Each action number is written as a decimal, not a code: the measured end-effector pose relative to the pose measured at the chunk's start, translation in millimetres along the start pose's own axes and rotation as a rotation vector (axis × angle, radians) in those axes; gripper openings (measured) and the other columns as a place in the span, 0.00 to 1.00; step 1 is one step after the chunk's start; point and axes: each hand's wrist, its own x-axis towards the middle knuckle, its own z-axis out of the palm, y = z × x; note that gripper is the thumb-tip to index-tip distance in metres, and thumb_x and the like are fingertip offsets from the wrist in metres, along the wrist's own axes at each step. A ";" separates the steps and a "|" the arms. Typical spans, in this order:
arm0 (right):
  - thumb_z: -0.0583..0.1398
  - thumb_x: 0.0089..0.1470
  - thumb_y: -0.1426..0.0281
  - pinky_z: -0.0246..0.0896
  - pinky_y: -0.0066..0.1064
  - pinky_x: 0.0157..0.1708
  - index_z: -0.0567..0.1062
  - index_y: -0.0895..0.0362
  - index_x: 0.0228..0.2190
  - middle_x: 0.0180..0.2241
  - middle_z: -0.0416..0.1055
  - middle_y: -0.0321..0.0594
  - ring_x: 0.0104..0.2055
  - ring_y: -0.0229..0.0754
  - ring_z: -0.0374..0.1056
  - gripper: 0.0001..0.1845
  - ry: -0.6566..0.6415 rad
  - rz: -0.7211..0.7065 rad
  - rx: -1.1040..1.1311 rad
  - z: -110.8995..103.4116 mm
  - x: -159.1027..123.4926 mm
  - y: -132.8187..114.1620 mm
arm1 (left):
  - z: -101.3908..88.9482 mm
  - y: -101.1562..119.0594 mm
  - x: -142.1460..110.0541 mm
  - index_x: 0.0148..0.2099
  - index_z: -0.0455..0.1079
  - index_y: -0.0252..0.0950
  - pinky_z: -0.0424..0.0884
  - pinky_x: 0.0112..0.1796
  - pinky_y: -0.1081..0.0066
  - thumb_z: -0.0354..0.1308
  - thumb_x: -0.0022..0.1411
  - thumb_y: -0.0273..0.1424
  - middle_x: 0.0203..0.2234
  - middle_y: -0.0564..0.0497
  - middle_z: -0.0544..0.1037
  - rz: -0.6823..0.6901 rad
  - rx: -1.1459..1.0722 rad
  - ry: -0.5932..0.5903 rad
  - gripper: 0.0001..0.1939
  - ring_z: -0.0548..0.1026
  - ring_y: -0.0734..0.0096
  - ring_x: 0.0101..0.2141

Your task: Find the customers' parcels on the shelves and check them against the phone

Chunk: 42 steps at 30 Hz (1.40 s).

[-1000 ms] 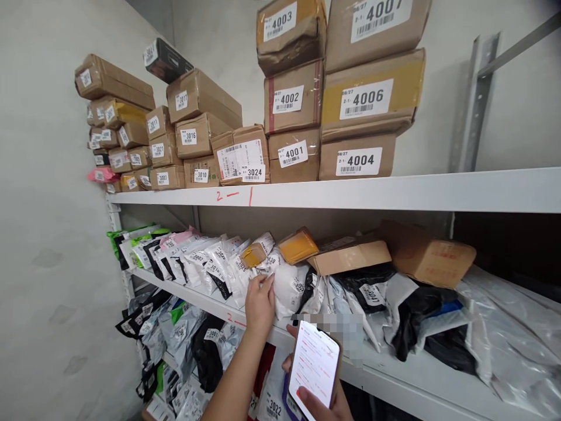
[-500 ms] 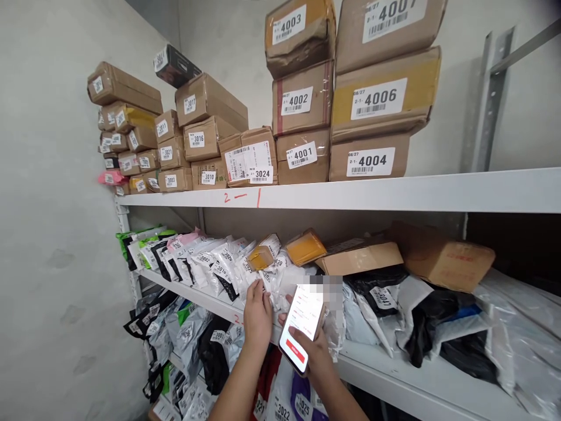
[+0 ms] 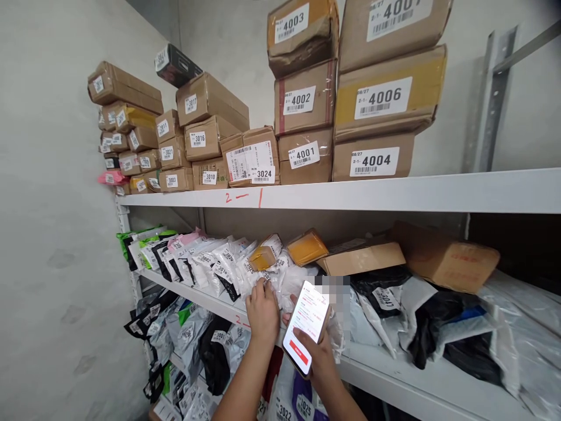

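My left hand (image 3: 262, 309) rests on the row of white plastic mail bags (image 3: 228, 266) on the middle shelf, its fingers curled against a white bag at the row's right end. My right hand (image 3: 319, 355) holds a smartphone (image 3: 305, 324) with a lit white screen, lifted just in front of the shelf edge beside my left hand. A small yellow padded parcel (image 3: 262, 257) lies on top of the bags just above my left hand.
The top shelf (image 3: 394, 192) carries stacked cardboard boxes (image 3: 372, 96) with numbered labels. Black and grey bags (image 3: 421, 316) and brown boxes (image 3: 442, 257) fill the middle shelf to the right. More bagged parcels (image 3: 188, 333) sit on the shelf below. A white wall (image 3: 52, 234) closes the left side.
My right hand raised the phone from low in front of me up to the shelf edge beside my left hand. My left hand kept fingering the white bags, shifting slightly.
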 end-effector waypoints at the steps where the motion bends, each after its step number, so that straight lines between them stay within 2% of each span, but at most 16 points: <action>1: 0.74 0.32 0.61 0.69 0.47 0.45 0.71 0.56 0.51 0.35 0.80 0.45 0.45 0.59 0.73 0.42 -0.001 0.000 -0.003 -0.2 -0.5 -0.9 | -0.8 1.2 0.0 0.50 0.71 0.34 0.70 0.40 0.59 0.48 0.63 0.25 0.48 0.40 0.75 -0.005 0.023 0.001 0.16 0.73 0.57 0.44; 5: 0.74 0.32 0.60 0.66 0.48 0.48 0.73 0.57 0.49 0.35 0.80 0.45 0.45 0.58 0.73 0.40 -0.017 0.005 -0.019 -2.5 -0.4 -1.5 | -9.9 8.8 -0.4 0.49 0.72 0.38 0.68 0.43 0.56 0.50 0.62 0.26 0.51 0.38 0.71 -0.060 0.026 -0.098 0.16 0.71 0.54 0.47; 9: 0.74 0.32 0.60 0.64 0.47 0.51 0.72 0.56 0.51 0.34 0.80 0.44 0.44 0.57 0.74 0.43 -0.002 -0.007 -0.023 -4.8 1.2 2.4 | -16.1 10.1 -3.1 0.53 0.71 0.44 0.67 0.45 0.53 0.49 0.62 0.25 0.56 0.35 0.65 -0.104 -0.083 -0.184 0.20 0.70 0.49 0.50; 12: 0.74 0.32 0.61 0.63 0.47 0.51 0.69 0.55 0.54 0.34 0.80 0.44 0.43 0.56 0.74 0.46 0.006 0.002 -0.031 -6.5 1.6 5.8 | -14.8 5.2 -6.8 0.52 0.71 0.41 0.66 0.48 0.51 0.47 0.61 0.23 0.57 0.36 0.65 -0.102 -0.215 -0.177 0.21 0.67 0.48 0.53; 15: 0.74 0.34 0.60 0.62 0.49 0.50 0.64 0.56 0.57 0.36 0.80 0.46 0.44 0.57 0.73 0.49 -0.011 0.007 -0.064 -9.9 2.2 8.7 | -14.2 1.7 -10.4 0.54 0.69 0.36 0.64 0.52 0.52 0.43 0.61 0.22 0.53 0.38 0.71 -0.124 -0.398 -0.174 0.22 0.68 0.53 0.53; 19: 0.72 0.36 0.58 0.60 0.52 0.50 0.62 0.56 0.58 0.40 0.79 0.48 0.45 0.59 0.72 0.49 -0.031 -0.019 -0.128 -15.8 4.9 11.2 | -20.9 7.3 -11.5 0.60 0.62 0.29 0.63 0.52 0.50 0.42 0.60 0.21 0.50 0.35 0.73 -0.245 -0.451 -0.267 0.25 0.69 0.51 0.52; 21: 0.72 0.37 0.58 0.60 0.51 0.51 0.64 0.55 0.57 0.40 0.79 0.48 0.47 0.59 0.71 0.47 -0.046 -0.013 -0.122 -17.8 6.2 11.4 | -24.8 11.9 -11.4 0.61 0.62 0.32 0.61 0.54 0.50 0.43 0.60 0.21 0.54 0.35 0.69 -0.298 -0.449 -0.316 0.26 0.66 0.49 0.55; 24: 0.73 0.36 0.58 0.61 0.51 0.51 0.65 0.53 0.56 0.40 0.80 0.46 0.48 0.59 0.71 0.46 -0.050 0.019 -0.095 -19.0 6.7 11.3 | -27.4 15.7 -12.6 0.62 0.61 0.41 0.57 0.58 0.55 0.46 0.60 0.22 0.62 0.39 0.59 -0.371 -0.508 -0.353 0.28 0.59 0.52 0.61; 26: 0.73 0.35 0.58 0.60 0.52 0.52 0.65 0.53 0.57 0.40 0.80 0.47 0.48 0.60 0.71 0.48 -0.040 0.010 -0.091 -19.5 6.2 11.5 | -27.3 15.5 -13.9 0.63 0.59 0.44 0.54 0.60 0.56 0.47 0.60 0.21 0.65 0.41 0.52 -0.366 -0.527 -0.378 0.30 0.55 0.53 0.63; 29: 0.73 0.35 0.58 0.59 0.54 0.53 0.63 0.52 0.58 0.39 0.80 0.47 0.49 0.61 0.71 0.49 -0.037 -0.001 -0.093 -21.5 5.9 13.0 | -26.2 12.7 -14.8 0.64 0.58 0.44 0.51 0.61 0.54 0.49 0.58 0.20 0.66 0.41 0.47 -0.329 -0.531 -0.401 0.33 0.50 0.51 0.65; 31: 0.73 0.36 0.58 0.59 0.53 0.53 0.62 0.52 0.59 0.39 0.80 0.47 0.48 0.60 0.71 0.49 -0.050 0.009 -0.088 -23.3 6.4 14.2 | -25.3 10.0 -15.3 0.64 0.59 0.42 0.51 0.61 0.53 0.50 0.57 0.20 0.65 0.41 0.51 -0.318 -0.557 -0.393 0.32 0.50 0.50 0.64; 34: 0.72 0.36 0.58 0.61 0.51 0.51 0.63 0.52 0.58 0.39 0.80 0.47 0.46 0.59 0.72 0.49 -0.055 0.010 -0.100 -24.2 6.1 14.9 | -23.0 6.0 -18.6 0.62 0.62 0.41 0.53 0.61 0.54 0.49 0.57 0.21 0.61 0.43 0.62 -0.235 -0.619 -0.361 0.30 0.55 0.53 0.62; 36: 0.72 0.36 0.57 0.61 0.50 0.50 0.63 0.53 0.58 0.39 0.80 0.47 0.45 0.58 0.72 0.48 -0.048 0.011 -0.112 -22.9 4.3 13.9 | -20.2 4.2 -22.5 0.61 0.63 0.40 0.52 0.62 0.53 0.48 0.57 0.21 0.60 0.44 0.64 -0.213 -0.637 -0.263 0.29 0.55 0.54 0.61; 39: 0.72 0.38 0.58 0.60 0.48 0.51 0.64 0.53 0.57 0.38 0.80 0.46 0.45 0.57 0.72 0.46 -0.047 0.022 -0.119 -19.6 0.3 10.7 | -14.4 3.4 -26.5 0.65 0.52 0.31 0.55 0.61 0.53 0.48 0.58 0.24 0.61 0.36 0.58 -0.358 -0.673 -0.029 0.32 0.55 0.53 0.62; 40: 0.72 0.38 0.58 0.60 0.48 0.52 0.65 0.53 0.57 0.37 0.80 0.45 0.45 0.56 0.72 0.46 -0.049 0.026 -0.116 -18.7 -0.8 9.6 | -12.5 3.1 -26.5 0.66 0.49 0.28 0.57 0.60 0.54 0.48 0.58 0.24 0.60 0.33 0.58 -0.402 -0.699 0.009 0.33 0.57 0.54 0.61; 42: 0.72 0.37 0.58 0.59 0.47 0.52 0.65 0.53 0.56 0.36 0.80 0.44 0.45 0.56 0.72 0.45 -0.052 0.028 -0.110 -17.7 -2.2 8.2 | -9.5 1.9 -24.4 0.64 0.53 0.27 0.61 0.58 0.56 0.47 0.57 0.22 0.55 0.35 0.63 -0.415 -0.747 -0.016 0.31 0.63 0.56 0.57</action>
